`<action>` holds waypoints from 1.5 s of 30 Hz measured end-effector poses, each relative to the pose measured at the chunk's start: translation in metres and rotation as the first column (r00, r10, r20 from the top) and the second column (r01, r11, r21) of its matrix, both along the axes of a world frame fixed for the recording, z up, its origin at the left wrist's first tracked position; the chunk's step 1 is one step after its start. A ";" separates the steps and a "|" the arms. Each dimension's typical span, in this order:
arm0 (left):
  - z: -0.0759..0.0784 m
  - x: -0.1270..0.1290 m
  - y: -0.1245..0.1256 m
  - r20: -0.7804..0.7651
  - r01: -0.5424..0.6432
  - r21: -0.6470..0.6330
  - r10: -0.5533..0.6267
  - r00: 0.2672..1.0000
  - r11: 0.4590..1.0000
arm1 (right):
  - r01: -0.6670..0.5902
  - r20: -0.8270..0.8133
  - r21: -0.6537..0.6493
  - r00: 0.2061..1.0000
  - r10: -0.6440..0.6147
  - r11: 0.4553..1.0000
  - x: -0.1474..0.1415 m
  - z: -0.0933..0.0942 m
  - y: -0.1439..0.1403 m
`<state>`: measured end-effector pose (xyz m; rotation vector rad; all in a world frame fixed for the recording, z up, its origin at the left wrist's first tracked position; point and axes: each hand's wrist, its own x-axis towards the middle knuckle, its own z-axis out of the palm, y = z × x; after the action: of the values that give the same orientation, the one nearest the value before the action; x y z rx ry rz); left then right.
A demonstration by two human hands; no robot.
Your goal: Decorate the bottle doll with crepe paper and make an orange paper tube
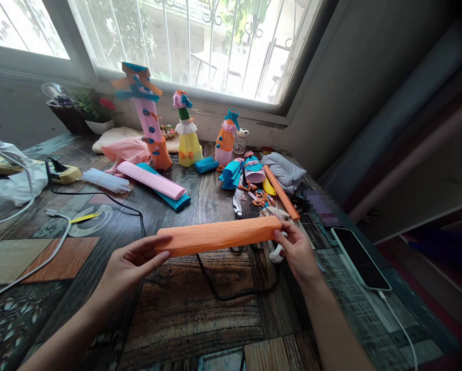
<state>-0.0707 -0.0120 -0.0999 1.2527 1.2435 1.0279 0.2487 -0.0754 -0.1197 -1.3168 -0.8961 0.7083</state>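
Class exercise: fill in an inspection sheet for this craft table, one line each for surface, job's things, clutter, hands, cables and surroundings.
Surface: patchwork-patterned tabletop, bare near the person.
Job's things: orange crepe paper roll, held level above the table by both ends.
Clutter: pink roll lying on a teal roll; three dressed paper figures by the window; scissors; paper scraps; grey cloth; glue gun.
Hands: left hand has a grip on the left end; right hand on the right end.
Cables: black cable under the roll; white cable at left; phone plugged in.
Surroundings: barred window; potted plant.
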 end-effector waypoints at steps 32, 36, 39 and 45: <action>-0.003 0.002 0.000 -0.052 0.087 -0.055 -0.090 0.995 0.995 | 0.114 0.129 -0.076 0.986 -0.104 0.991 0.003 -0.006 -0.001; -0.002 0.003 0.000 -0.078 0.073 -0.045 -0.076 0.994 0.996 | 0.115 0.173 -0.053 0.979 -0.104 0.992 0.006 -0.008 -0.001; -0.004 0.002 0.001 -0.085 0.066 -0.046 -0.070 0.994 0.997 | 0.109 0.237 -0.042 0.967 -0.096 0.993 0.006 -0.008 -0.001; -0.006 0.002 0.001 -0.032 0.055 -0.046 -0.056 0.998 0.997 | 0.059 0.407 -0.014 0.912 -0.048 0.998 0.003 -0.003 -0.002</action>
<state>-0.0687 -0.0108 -0.1057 1.2673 1.2442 0.9377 0.2516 -0.0774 -0.1223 -1.5374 -1.1813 0.4060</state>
